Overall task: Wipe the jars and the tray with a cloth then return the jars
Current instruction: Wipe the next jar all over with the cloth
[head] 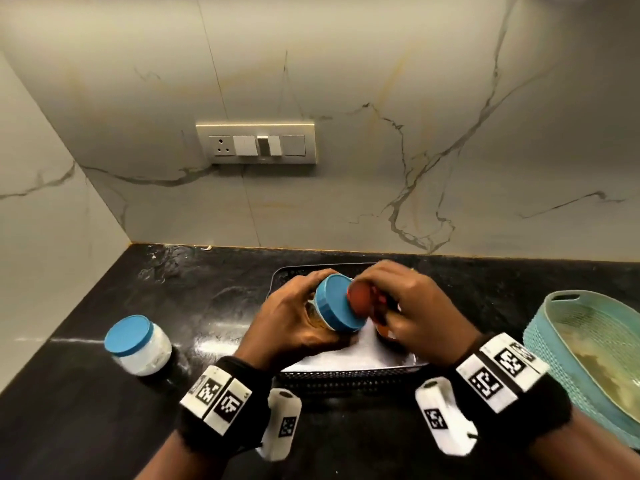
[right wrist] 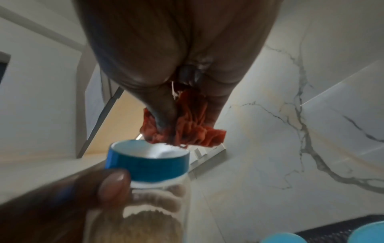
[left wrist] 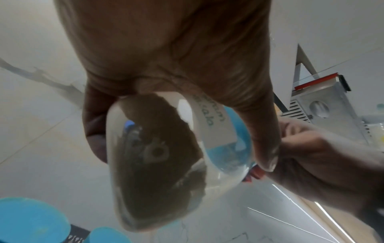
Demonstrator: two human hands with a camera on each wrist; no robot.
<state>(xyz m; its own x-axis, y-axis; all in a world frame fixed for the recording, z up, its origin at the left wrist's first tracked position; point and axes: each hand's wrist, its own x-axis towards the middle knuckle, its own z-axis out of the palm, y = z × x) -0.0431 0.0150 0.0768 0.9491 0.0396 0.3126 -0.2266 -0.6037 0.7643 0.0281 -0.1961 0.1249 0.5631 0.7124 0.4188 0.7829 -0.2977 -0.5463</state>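
Note:
My left hand (head: 294, 317) grips a clear jar with a blue lid (head: 341, 303), tilted above the black mesh tray (head: 346, 379). The jar (left wrist: 158, 164) holds brown powder and bears a white label; its lid (right wrist: 147, 164) faces the cloth. My right hand (head: 408, 306) holds a bunched red cloth (head: 362, 297) against the top of the lid; in the right wrist view the cloth (right wrist: 187, 123) is pinched between thumb and fingers. A second jar (head: 138, 344) with a blue lid and white contents stands on the black counter to the left.
A teal woven basket (head: 588, 358) sits at the right edge of the counter. The marble wall with a switch plate (head: 256, 143) rises behind the tray. More blue lids (right wrist: 365, 231) show low in the wrist views.

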